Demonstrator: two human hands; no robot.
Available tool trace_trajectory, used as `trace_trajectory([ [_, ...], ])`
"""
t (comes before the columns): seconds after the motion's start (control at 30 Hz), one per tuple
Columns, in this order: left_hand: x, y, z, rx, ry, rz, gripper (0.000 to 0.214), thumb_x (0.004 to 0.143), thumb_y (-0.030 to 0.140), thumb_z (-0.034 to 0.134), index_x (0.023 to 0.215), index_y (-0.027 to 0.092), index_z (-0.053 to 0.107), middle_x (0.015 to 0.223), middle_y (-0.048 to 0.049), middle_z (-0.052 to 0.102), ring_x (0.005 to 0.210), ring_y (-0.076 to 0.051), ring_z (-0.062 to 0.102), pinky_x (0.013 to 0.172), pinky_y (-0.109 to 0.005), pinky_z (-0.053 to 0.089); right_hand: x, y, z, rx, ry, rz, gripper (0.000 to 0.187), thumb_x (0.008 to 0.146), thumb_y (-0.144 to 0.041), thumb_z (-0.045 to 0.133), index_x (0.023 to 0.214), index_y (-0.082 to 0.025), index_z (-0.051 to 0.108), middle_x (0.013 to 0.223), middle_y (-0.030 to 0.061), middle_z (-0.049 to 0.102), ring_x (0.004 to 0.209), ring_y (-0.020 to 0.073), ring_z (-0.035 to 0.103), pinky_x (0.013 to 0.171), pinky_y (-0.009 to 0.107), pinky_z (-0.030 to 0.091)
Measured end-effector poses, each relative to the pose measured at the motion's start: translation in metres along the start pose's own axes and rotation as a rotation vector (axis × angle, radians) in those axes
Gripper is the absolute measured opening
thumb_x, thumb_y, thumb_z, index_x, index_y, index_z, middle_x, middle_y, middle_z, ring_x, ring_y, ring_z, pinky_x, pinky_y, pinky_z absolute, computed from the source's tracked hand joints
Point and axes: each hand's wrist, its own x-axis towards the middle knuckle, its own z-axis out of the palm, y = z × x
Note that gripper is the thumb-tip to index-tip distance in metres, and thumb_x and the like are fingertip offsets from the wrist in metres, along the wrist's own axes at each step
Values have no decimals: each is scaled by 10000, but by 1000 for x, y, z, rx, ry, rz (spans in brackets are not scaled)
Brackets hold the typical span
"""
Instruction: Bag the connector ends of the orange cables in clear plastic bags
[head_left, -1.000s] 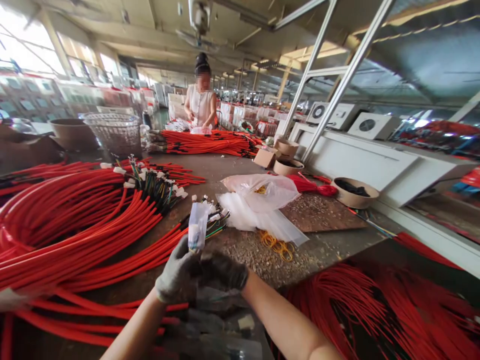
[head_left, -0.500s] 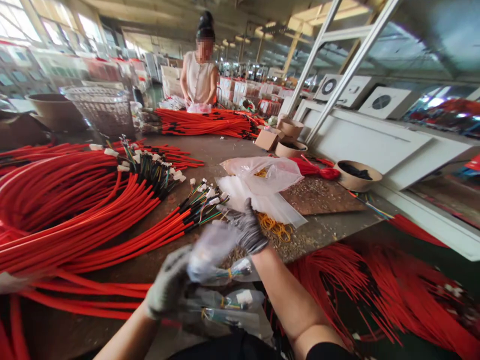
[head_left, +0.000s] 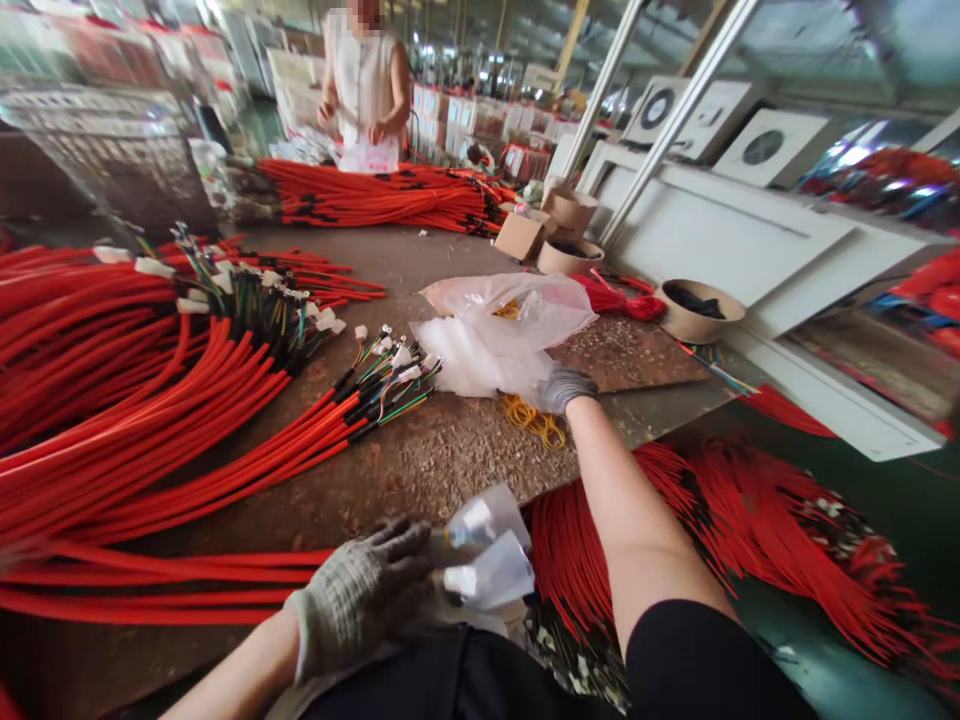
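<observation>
My left hand (head_left: pixel 364 590), in a grey knit glove, lies with fingers stretched out beside two cable ends covered by clear plastic bags (head_left: pixel 495 570). White connectors show faintly through the plastic. Farther out, my right hand (head_left: pixel 568 388), also gloved, is closed at the near corner of a pile of thin white plastic bags (head_left: pixel 480 360); its fingertips are partly hidden by the plastic. Yellow rubber bands (head_left: pixel 536 420) lie just below that hand. To the left, red-sleeved cables (head_left: pixel 300 455) end in coloured wires and white connectors.
A big coil of red cables (head_left: pixel 150 420) fills the left of the table (head_left: pixel 450 465). Cardboard tubs (head_left: pixel 701 310) and a small box (head_left: pixel 520 232) stand toward the back right. More red cables (head_left: pixel 810 540) hang beyond the edge. Another person (head_left: pixel 367 90) stands across the table.
My right hand has moved away from the bagged cable ends to the white bag pile. The left hand has come down and opened out. The view has tilted lower.
</observation>
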Motion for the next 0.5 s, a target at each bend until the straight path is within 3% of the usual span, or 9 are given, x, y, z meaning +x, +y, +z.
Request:
trace_trajectory([
  [0.1,15,-21,-16,68,47,-174,357,921,381,405,1114,258,680,1090,-64,682,999,-240,627,824,-315,503,21,11,4,34,-1,78,266,863,-307,648,1023,-95,639,1119,115,644,1075,227,605,956,459,470],
  [0.17,39,-45,-30,304,162,-527,362,891,383,464,1170,233,639,1171,-130,632,1024,-278,611,789,-359,508,23,7,7,121,40,31,198,842,-263,660,873,-67,661,971,119,677,992,216,629,919,421,464],
  [0.2,51,-57,-36,396,166,-636,387,862,341,505,1209,205,609,1212,-173,598,1046,-307,599,779,-391,505,21,3,8,173,64,-15,187,823,-253,670,798,-68,661,895,111,683,939,209,638,889,394,459],
  [0.27,71,-76,-48,457,83,-648,400,793,253,582,1185,182,611,1196,-195,595,1019,-318,602,764,-394,491,11,-6,10,277,115,-124,202,811,-278,654,707,-106,643,783,66,681,832,173,636,811,326,453],
  [0.33,82,-79,-56,386,126,-591,326,758,235,606,1076,168,637,1069,-158,638,903,-271,615,732,-354,471,-2,-15,15,550,244,-201,247,841,-346,588,691,-151,603,705,11,665,729,133,616,725,266,453],
  [0.43,92,-56,-62,-49,315,-493,255,817,413,536,873,176,614,744,-38,603,641,-155,529,595,-265,421,-26,-36,32,1250,519,-169,311,860,-446,508,696,-181,525,589,-29,629,582,100,563,604,220,449],
  [0.5,98,-34,-62,-455,235,-390,392,804,561,517,742,178,573,599,8,508,520,-111,429,497,-235,358,-41,-56,46,1634,487,-65,324,810,-484,567,694,-193,485,546,-49,606,494,84,517,501,198,417],
])
